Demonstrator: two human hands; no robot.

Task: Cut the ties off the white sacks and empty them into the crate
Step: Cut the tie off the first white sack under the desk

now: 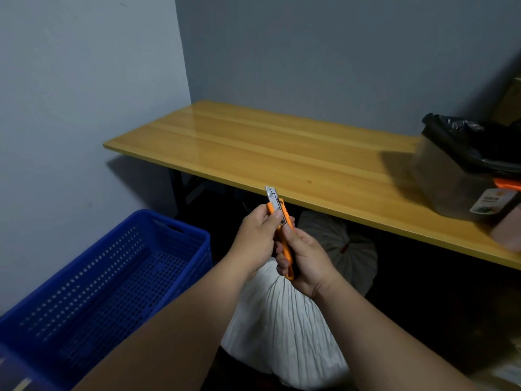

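Both hands hold an orange utility knife (284,221) upright in front of me, its metal blade pushed out at the top. My right hand (303,258) wraps the handle, and my left hand (258,235) pinches the upper part by the slider. Directly below my hands a white sack (282,328) sits on the floor. A second white sack (342,244), closed with a red tie, lies further back under the table. The blue perforated crate (93,292) stands empty on the floor at my left.
A long wooden table (267,148) runs along the grey wall ahead. At its right end stand a bin lined with a black bag (465,170) and a pinkish container (507,230). The room corner lies behind the crate.
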